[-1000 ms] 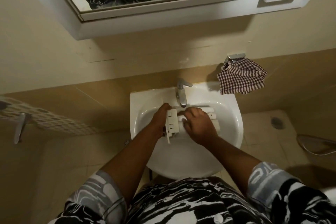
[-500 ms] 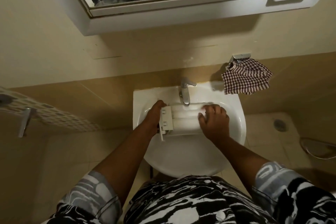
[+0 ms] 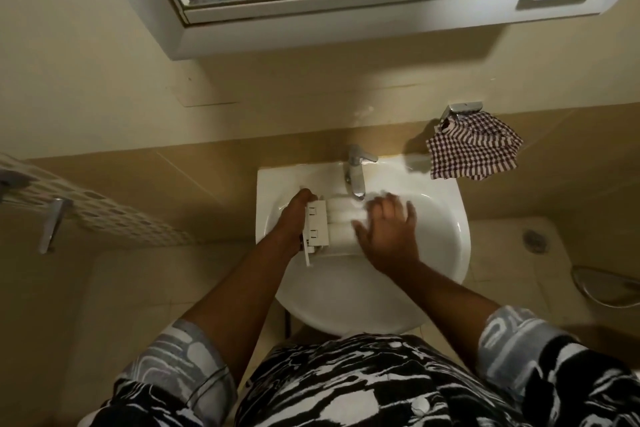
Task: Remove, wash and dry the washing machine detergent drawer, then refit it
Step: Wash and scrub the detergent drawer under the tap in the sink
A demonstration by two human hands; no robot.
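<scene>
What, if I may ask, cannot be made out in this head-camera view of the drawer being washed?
Head view:
Tap: whether water runs; too small and pale against the washbasin.
Right hand: motion-blurred, so its contact with the detergent drawer is unclear.
Drawer's right end: hidden under that hand.
Left hand: fingertips hidden behind the drawer's front panel.
Metal object at the right edge: cut off by the frame.
</scene>
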